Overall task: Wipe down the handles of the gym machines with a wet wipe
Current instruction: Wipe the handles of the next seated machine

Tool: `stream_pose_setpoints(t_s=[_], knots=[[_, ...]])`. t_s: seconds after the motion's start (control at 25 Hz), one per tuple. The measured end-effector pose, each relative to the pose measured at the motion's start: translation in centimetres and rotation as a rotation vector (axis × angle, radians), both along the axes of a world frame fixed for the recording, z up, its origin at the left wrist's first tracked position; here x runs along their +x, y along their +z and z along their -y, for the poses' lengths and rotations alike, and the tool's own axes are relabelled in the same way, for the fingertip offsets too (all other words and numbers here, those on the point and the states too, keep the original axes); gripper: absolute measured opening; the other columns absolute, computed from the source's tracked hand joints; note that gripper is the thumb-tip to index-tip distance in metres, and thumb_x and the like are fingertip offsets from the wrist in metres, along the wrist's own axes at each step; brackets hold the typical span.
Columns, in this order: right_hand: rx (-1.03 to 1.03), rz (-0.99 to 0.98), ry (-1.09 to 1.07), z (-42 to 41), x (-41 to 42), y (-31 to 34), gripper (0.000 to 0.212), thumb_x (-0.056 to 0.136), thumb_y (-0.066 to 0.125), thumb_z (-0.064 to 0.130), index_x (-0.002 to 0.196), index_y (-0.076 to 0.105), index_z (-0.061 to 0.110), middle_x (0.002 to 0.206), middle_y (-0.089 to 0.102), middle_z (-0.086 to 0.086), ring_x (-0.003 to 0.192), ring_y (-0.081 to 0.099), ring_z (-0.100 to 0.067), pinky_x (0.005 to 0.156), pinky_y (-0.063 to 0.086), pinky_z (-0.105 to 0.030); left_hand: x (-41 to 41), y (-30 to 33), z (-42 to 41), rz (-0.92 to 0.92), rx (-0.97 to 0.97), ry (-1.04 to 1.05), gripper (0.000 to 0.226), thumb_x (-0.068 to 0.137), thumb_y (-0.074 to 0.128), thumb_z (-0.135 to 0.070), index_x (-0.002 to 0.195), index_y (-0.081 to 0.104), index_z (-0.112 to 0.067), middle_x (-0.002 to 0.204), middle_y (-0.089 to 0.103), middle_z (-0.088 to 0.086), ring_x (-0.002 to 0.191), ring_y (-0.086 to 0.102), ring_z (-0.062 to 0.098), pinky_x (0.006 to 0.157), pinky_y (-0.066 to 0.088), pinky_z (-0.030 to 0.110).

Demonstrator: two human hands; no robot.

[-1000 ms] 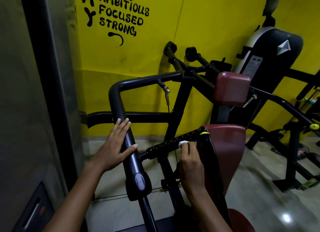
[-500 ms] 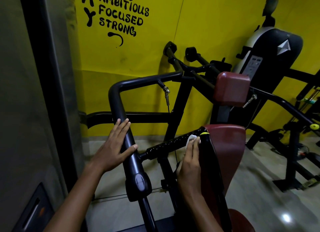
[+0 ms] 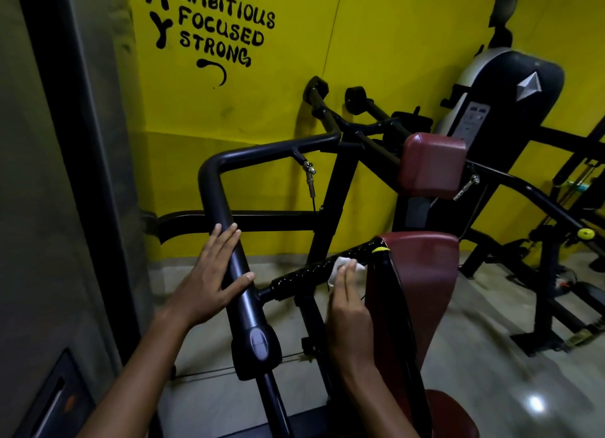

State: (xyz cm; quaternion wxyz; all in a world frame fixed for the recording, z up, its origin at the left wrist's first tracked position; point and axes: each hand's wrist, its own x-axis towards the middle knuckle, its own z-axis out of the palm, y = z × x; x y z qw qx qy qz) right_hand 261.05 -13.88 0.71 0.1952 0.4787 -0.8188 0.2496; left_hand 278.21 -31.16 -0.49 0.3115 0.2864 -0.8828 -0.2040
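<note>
Near the middle of the frame the right hand [image 3: 348,302] pressed a white wet wipe [image 3: 340,267] against the ribbed black handle [image 3: 314,269], a short grip that ran from lower left to upper right and ended at a yellow-marked cap just beside the dark red back pad [image 3: 422,293]. The fingers lay nearly straight over the wipe, holding it flat against the grip rather than curling round it; whether the thumb hooked under the bar could not be told. The wipe sat toward the upper right end of the grip, close to the cap, so the stretch down to the joint at the lower left looked not yet covered at this moment, though nothing showed which parts were already damp. The left hand [image 3: 209,282], left of centre, rested flat on the thick black frame bar [image 3: 229,241] with fingers extended and thumb spread across the tube, grasping nothing and apparently steadying the body. The task looked to be in its early or middle part: one grip was under the wipe, while two more black handles [image 3: 316,90] at upper centre against the yellow wall [image 3: 393,45], and the machines at the right edge, seemed untouched and probably remained to be done.
</note>
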Motion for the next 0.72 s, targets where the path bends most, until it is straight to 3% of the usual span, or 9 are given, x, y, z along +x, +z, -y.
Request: stream_pose_setpoints(t_s=[0.16, 0.32, 0.4, 0.56, 0.64, 0.72], knots=[[0.045, -0.182, 0.063, -0.3, 0.9, 0.3, 0.076, 0.041, 0.081, -0.018, 0.114, 0.061, -0.009, 0.119, 0.060, -0.028, 0.084, 0.071, -0.028, 0.058, 0.055, -0.022, 0.0, 0.1, -0.1, 0.010, 0.000, 0.006, 0.090, 0.079, 0.031, -0.074, 0.151, 0.009, -0.026, 0.158, -0.003, -0.017, 0.143, -0.015, -0.001, 0.112, 0.011, 0.037], [0.034, -0.242, 0.202, -0.2, 2.7, -0.6, 0.055, 0.056, 0.073, -0.013, 0.110, 0.066, -0.005, 0.114, 0.065, -0.022, 0.082, 0.071, -0.022, 0.054, 0.056, -0.020, 0.0, 0.2, -0.2, 0.013, -0.005, 0.012, 0.090, 0.079, 0.032, -0.073, 0.151, 0.010, -0.025, 0.158, -0.002, -0.016, 0.143, -0.014, -0.001, 0.113, 0.010, 0.036], [0.064, -0.260, 0.251, 0.0, 3.4, -0.7, 0.056, 0.049, 0.082, -0.007, 0.103, 0.069, -0.003, 0.107, 0.068, -0.020, 0.077, 0.071, -0.020, 0.052, 0.055, -0.019, 0.0, 0.1, -0.3, 0.019, -0.004, 0.015, 0.090, 0.078, 0.031, -0.073, 0.151, 0.009, -0.025, 0.158, -0.002, -0.016, 0.142, -0.015, -0.002, 0.113, 0.009, 0.036], [0.039, -0.311, 0.317, 0.3, 4.0, -1.0, 0.051, 0.054, 0.087, 0.006, 0.101, 0.070, -0.001, 0.099, 0.071, -0.018, 0.076, 0.071, -0.019, 0.059, 0.057, -0.020, 0.1, 0.1, -0.5, 0.046, -0.005, 0.032, 0.090, 0.079, 0.026, -0.075, 0.152, 0.008, -0.025, 0.158, -0.004, -0.016, 0.142, -0.017, -0.002, 0.114, 0.008, 0.035], [0.005, -0.306, 0.346, 0.4, 4.0, -0.9, 0.039, 0.064, 0.084, 0.009, 0.100, 0.071, 0.002, 0.094, 0.072, -0.014, 0.072, 0.070, -0.018, 0.056, 0.056, -0.020, 0.2, 0.2, -0.8, 0.067, -0.010, 0.043, 0.092, 0.078, 0.022, -0.078, 0.152, 0.006, -0.026, 0.158, -0.006, -0.017, 0.142, -0.018, -0.002, 0.114, 0.007, 0.034], [-0.057, -0.287, 0.344, 0.7, 3.8, 0.5, 0.014, 0.072, 0.077, 0.011, 0.084, 0.070, 0.009, 0.077, 0.069, -0.004, 0.059, 0.062, -0.015, 0.043, 0.043, -0.019, 0.1, 0.4, -1.2, 0.091, 0.004, 0.055, 0.094, 0.076, 0.019, -0.080, 0.151, 0.005, -0.025, 0.157, -0.007, -0.017, 0.142, -0.018, 0.000, 0.114, 0.005, 0.032]])
